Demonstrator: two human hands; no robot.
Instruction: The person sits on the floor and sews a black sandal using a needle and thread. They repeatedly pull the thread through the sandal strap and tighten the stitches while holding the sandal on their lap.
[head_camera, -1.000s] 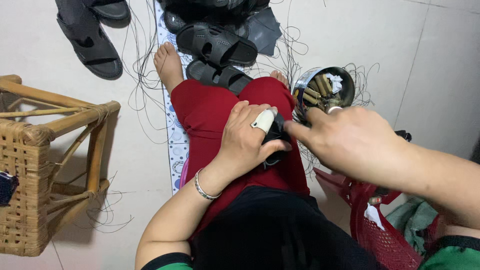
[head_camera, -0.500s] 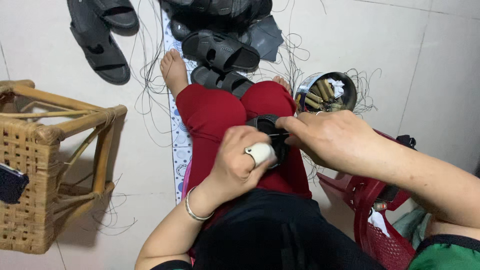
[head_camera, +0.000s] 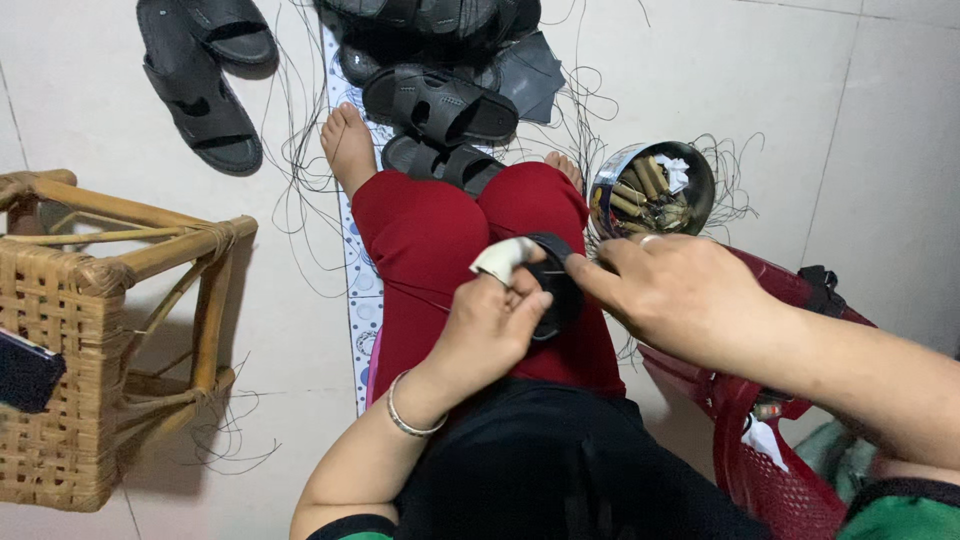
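A black sandal strap (head_camera: 552, 290) was held over the red lap (head_camera: 440, 240), clamped by the left hand (head_camera: 490, 325) and pinched by the right hand (head_camera: 670, 295), stitching seemingly unfinished, finished sandals (head_camera: 440, 105) lying beyond.

The black piece (head_camera: 552, 290) in the hands looks like matt rubber, same as the sandals (head_camera: 440, 103). Shiny metal tin (head_camera: 612, 172), woven rattan stool (head_camera: 70, 320), glossy floor tiles (head_camera: 880, 150), red plastic mesh basket (head_camera: 770, 470), soft red cloth trousers (head_camera: 420, 240).
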